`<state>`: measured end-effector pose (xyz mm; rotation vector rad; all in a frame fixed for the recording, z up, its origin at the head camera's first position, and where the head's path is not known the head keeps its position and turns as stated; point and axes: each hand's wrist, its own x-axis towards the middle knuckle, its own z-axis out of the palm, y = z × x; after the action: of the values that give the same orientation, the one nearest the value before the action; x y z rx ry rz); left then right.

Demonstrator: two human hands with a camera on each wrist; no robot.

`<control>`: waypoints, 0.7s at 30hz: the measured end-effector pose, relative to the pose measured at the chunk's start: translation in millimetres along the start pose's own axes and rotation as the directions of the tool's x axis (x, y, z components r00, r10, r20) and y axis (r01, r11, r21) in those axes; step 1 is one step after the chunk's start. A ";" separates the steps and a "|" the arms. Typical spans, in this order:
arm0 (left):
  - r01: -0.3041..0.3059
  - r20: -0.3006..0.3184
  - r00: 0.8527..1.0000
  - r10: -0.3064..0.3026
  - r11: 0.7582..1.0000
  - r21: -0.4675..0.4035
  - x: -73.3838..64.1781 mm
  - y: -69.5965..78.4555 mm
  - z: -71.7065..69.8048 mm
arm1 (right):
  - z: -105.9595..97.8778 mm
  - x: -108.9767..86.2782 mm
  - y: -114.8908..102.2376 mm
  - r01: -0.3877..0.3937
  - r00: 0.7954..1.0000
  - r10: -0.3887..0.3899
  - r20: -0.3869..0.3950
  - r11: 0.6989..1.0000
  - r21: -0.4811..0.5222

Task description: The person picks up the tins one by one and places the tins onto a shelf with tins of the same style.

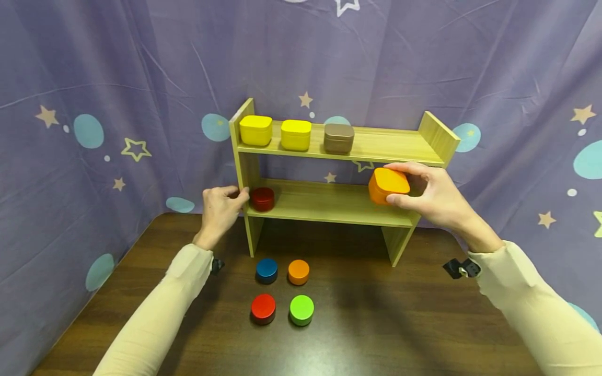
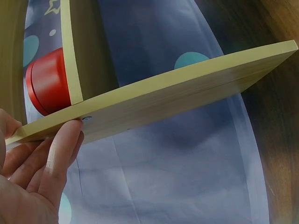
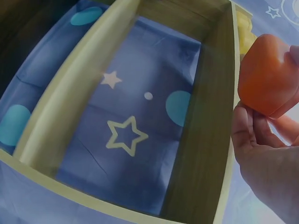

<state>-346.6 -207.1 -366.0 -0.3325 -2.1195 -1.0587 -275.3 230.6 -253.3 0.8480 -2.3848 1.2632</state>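
Note:
An orange rounded-square tin (image 1: pixel 389 186) is held in my right hand (image 1: pixel 430 196), thumb on the near side and fingers behind. It hangs in front of the right part of the two-tier wooden shelf (image 1: pixel 329 216). The right wrist view shows the same orange tin (image 3: pixel 266 77) beside a shelf board. My left hand (image 1: pixel 223 206) grips the front edge of the shelf's left side panel (image 2: pixel 187 77), fingers against its outer face. Just inside that panel, a dark red round tin (image 1: pixel 262 199) stands on the lower board.
Along the upper board stand two yellow tins (image 1: pixel 256 130) (image 1: pixel 296 134) and a brown tin (image 1: pixel 338 138). On the dark table (image 1: pixel 376 324), in front of the shelf, are blue (image 1: pixel 266 270), orange (image 1: pixel 298 272), red (image 1: pixel 263 308) and green (image 1: pixel 301 309) round tins. A patterned curtain (image 1: pixel 155 130) hangs behind.

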 end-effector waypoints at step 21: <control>0.022 -0.004 1.000 -0.022 1.000 -0.012 -0.5 0.3 0.2 | -27.4 37.1 -2.4 -0.129 0.992 0.129 0.000 0.991 -0.038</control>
<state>-346.3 -206.7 -366.3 -0.3135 -2.1188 -1.0837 -302.6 239.0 -217.0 0.6941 -2.4920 1.2598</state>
